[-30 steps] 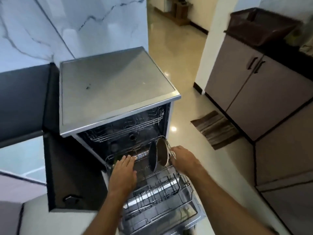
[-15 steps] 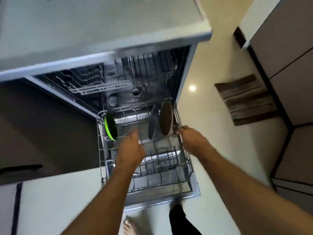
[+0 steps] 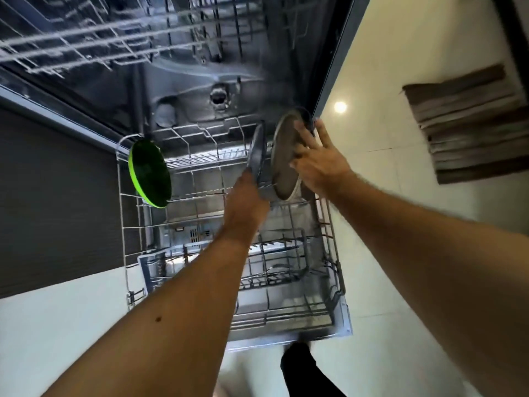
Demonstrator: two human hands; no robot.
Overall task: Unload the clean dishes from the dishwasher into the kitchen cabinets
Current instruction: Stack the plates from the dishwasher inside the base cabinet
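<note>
Dishwasher (image 3: pixel 200 81) open, wire lower rack (image 3: pixel 286 282) pulled out over pale floor. Step: first pickup, likely. Brown round plate (image 3: pixel 282 156) stands on edge at rack's back right; right hand (image 3: pixel 315 164) lies on it, fingers spread, no clamp. Left hand (image 3: pixel 246 204) touches thin grey plate (image 3: pixel 256 156), grip hidden. Green disc (image 3: pixel 150 173) far left. Next: close fingers, lift clear of tines.

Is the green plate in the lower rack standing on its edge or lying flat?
Standing on its edge. The green plate stands upright, slightly tilted, between the wires at the left back corner of the lower rack.
</note>
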